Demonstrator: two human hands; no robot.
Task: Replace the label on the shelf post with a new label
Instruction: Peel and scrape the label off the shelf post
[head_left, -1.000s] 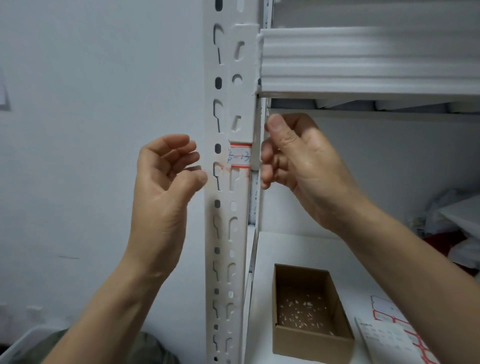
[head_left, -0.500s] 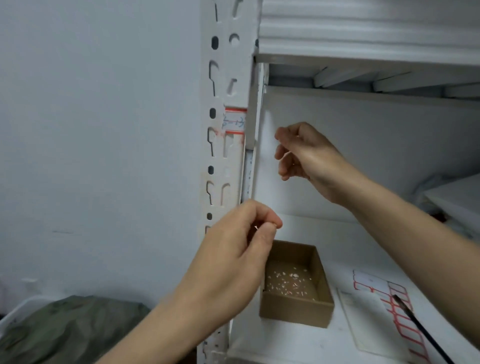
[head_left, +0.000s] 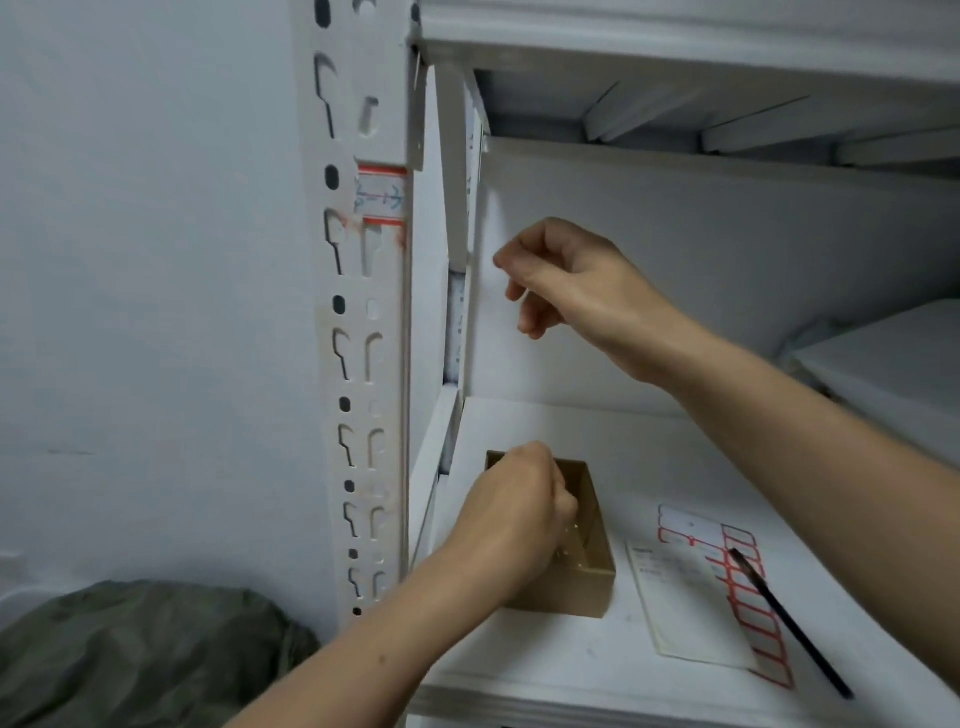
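Observation:
The white slotted shelf post (head_left: 363, 364) carries a worn red-bordered label (head_left: 382, 195) with blue writing, high up just under the upper shelf; red smears sit below it. My left hand (head_left: 514, 514) hangs over the small cardboard box (head_left: 589, 577) on the shelf board, fingers bunched and pointing down into it; what the fingertips hold is hidden. My right hand (head_left: 571, 280) hovers inside the shelf bay, right of the post and below the label, fingers loosely curled with nothing in them. A sheet of red-bordered blank labels (head_left: 748, 597) lies right of the box.
A black pen (head_left: 789, 623) lies across the label sheet on the white shelf board (head_left: 545, 670). White packages (head_left: 893, 364) sit at the right of the bay. Green fabric (head_left: 130, 660) lies on the floor at lower left, beside the wall.
My left hand came down from beside the label to the cardboard box, pinching a small white scrap on the way. My right hand drew back from the post into the bay.

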